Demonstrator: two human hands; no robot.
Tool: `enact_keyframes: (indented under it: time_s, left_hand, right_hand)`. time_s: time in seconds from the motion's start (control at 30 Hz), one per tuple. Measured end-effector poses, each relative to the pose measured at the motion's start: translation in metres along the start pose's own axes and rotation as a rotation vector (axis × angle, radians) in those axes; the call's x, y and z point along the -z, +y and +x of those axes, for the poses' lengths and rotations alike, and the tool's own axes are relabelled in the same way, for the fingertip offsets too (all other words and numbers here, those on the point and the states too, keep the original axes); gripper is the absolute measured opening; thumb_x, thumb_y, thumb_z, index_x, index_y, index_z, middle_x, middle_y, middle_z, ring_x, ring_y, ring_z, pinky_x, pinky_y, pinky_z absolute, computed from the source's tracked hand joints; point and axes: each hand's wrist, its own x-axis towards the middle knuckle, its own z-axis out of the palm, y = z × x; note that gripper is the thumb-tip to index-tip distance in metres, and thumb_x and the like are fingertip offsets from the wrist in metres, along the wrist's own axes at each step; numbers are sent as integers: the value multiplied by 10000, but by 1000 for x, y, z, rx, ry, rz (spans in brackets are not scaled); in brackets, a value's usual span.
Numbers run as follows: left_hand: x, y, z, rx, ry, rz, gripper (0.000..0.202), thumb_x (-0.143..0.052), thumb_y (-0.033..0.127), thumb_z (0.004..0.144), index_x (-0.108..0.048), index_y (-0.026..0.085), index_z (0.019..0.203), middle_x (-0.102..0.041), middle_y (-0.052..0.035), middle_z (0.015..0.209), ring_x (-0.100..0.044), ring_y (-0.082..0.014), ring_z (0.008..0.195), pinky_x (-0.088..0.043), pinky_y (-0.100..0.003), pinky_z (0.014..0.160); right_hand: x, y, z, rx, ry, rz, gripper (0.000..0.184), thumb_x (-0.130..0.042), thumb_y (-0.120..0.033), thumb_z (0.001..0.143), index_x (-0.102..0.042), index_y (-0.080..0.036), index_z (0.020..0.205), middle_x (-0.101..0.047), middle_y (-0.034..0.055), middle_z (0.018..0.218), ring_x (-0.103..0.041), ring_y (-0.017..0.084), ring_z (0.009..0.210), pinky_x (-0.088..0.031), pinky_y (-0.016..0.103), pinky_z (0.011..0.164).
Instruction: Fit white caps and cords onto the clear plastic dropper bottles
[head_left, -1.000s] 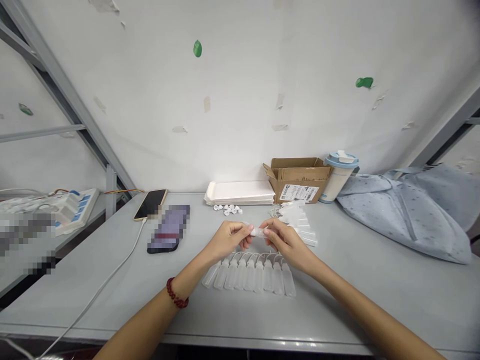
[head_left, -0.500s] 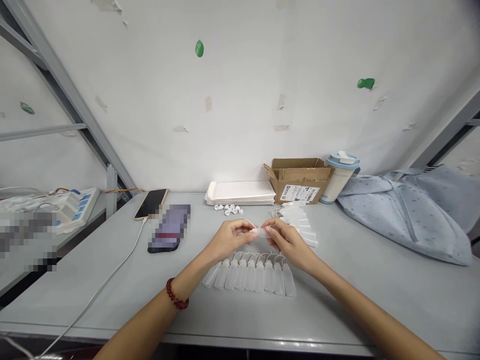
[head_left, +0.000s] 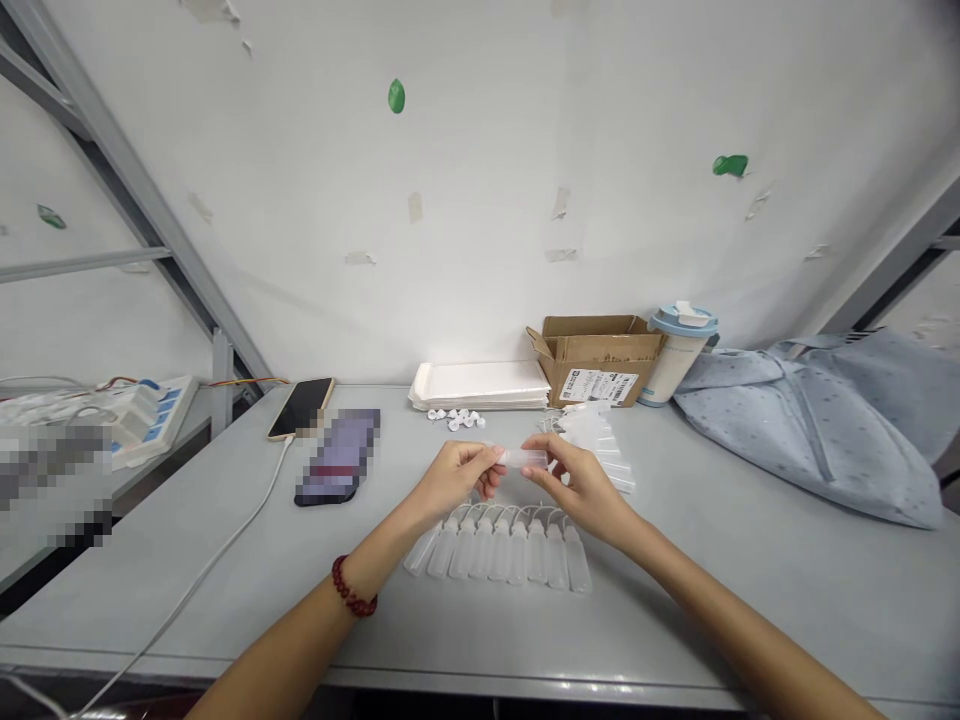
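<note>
A small translucent plastic dropper bottle (head_left: 525, 458) is held level above the grey table (head_left: 750, 590), one end in each hand. My left hand (head_left: 457, 478) pinches its cap end. My right hand (head_left: 579, 485) grips the body. Under my hands lies a row of several capped translucent bottles (head_left: 499, 548), side by side. A heap of loose bottles (head_left: 600, 440) lies behind my right hand. Several small white caps (head_left: 457, 417) are scattered further back.
A stack of white trays (head_left: 480, 385), an open cardboard box (head_left: 596, 358) and a lidded cup (head_left: 679, 352) stand at the wall. A phone (head_left: 301, 407) on a white cable and a dark object (head_left: 339, 458) lie at the left. Blue cloth (head_left: 817, 425) covers the right side.
The bottle shows longer between my hands than before, and my right hand has shifted slightly right along it. The row on the table has not moved.
</note>
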Motion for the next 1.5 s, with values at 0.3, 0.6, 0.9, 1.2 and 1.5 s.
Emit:
enact_keyframes:
  time_s: [0.3, 0.6, 0.9, 1.2, 1.5]
  left_hand:
    - [0, 3, -4, -156, -50, 127, 258, -593, 363, 778, -640, 114, 732, -583, -25, 664, -536, -118, 619, -439, -236, 621]
    - [-3, 1, -3, -203, -33, 188, 295, -545, 390, 803, -641, 116, 749, -613, -40, 713, -557, -128, 643, -454, -237, 625]
    - [-2, 0, -3, -37, -57, 95, 398, -511, 453, 814, -612, 94, 672, -565, -14, 590, -530, -95, 506, -443, -219, 517]
    - [-5, 1, -7, -132, -4, 235, 220, -581, 333, 780, -612, 121, 731, -583, -4, 629, -553, -111, 596, -445, -212, 571]
    - [-8, -2, -9, -407, 77, 567, 110, -586, 229, 773, -614, 132, 730, -643, -32, 710, -569, -129, 646, -456, -235, 636]
  right_hand:
    - [4, -3, 2, -94, -2, 146, 227, -505, -359, 825, -615, -162, 850, -583, 7, 623, -524, 136, 572, -419, 260, 544]
    - [5, -2, 4, -233, -49, 383, 285, -547, -430, 771, -596, -150, 799, -552, -2, 591, -480, 109, 521, -403, 240, 507]
    - [4, -5, 2, -128, -11, 222, 231, -526, -356, 796, -620, -166, 887, -556, -7, 600, -486, 122, 533, -398, 255, 519]
    - [2, -3, 1, -169, 7, 220, 253, -498, -387, 805, -605, -159, 782, -407, -44, 522, -353, 97, 488, -286, 231, 465]
    - [-1, 2, 5, -362, -51, 405, 299, -530, -453, 728, -540, -165, 650, -391, -51, 474, -347, 96, 447, -277, 237, 447]
